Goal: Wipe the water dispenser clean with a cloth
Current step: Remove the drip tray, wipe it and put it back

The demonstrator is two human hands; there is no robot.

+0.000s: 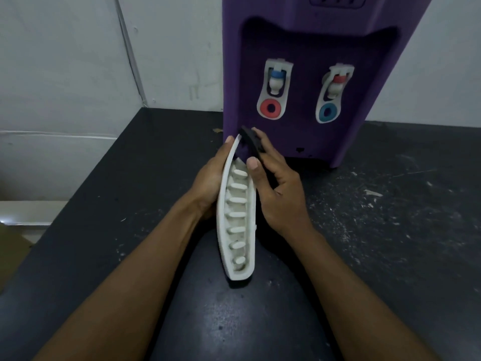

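Note:
A purple water dispenser [307,74] stands at the back of the dark table, with two white taps in its recess. Its white slotted drip tray [235,217] is off the machine and stands on edge in front of me. My left hand [210,183] grips the tray from the left side, fingers behind it. My right hand [276,188] holds a small dark cloth [251,143] against the tray's top end, thumb on the tray's right rim.
The dark table [390,217] is scratched and speckled with white flecks. A white wall corner rises behind on the left. A brown cardboard piece [10,246] shows at the left edge, beyond the table's left edge.

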